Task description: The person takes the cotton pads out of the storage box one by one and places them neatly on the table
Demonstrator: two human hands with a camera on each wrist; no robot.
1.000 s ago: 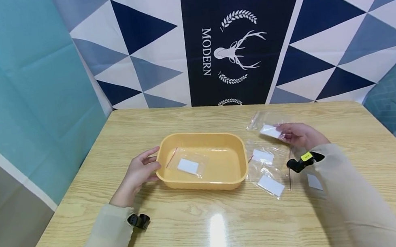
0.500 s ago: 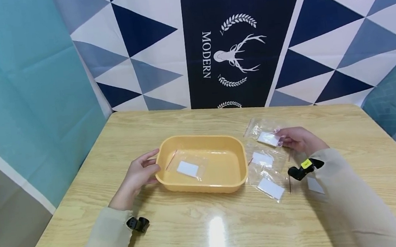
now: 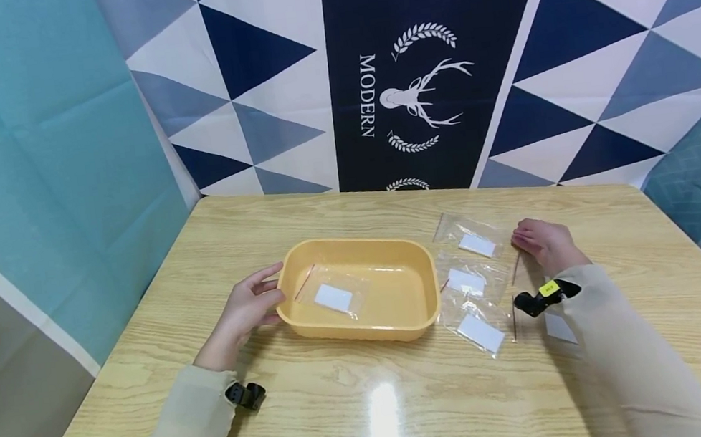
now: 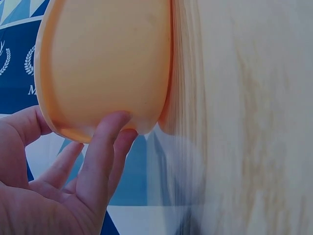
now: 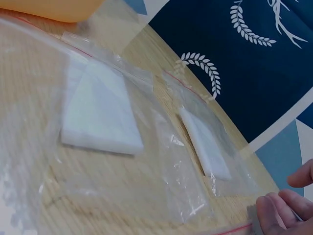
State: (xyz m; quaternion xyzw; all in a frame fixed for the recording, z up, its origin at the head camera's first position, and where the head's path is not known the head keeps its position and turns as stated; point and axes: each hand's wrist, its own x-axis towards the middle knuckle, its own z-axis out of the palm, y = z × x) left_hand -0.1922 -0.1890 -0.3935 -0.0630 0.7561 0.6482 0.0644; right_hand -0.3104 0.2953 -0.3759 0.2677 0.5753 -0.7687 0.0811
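My left hand [image 3: 247, 309] touches the left end of a yellow plastic tray [image 3: 395, 329], its fingers spread and fairly straight against the rim and outer wall. Inside the tray lies a clear zip bag [image 3: 333, 297] with a flat white block in it. On the right, my right hand [image 3: 544, 243] is low over the table, beside a zip bag [image 3: 477, 245] lying flat with its own white block [image 5: 205, 144]. In the right wrist view its visible digits hold nothing that I can make out; the fingertips are near a bag's red seal line [image 5: 237, 229].
Two more zip bags, a middle one [image 3: 466, 282] and a nearer one [image 3: 480, 333], lie along the tray's right side. Another white block [image 3: 560, 328] shows partly beneath the right forearm. A patterned cloth [image 3: 401, 90] hangs behind the wooden table [image 3: 321, 416].
My right hand has lowered the far zip bag to the table, let go of it and moved off to the right. The left hand stays at the tray.
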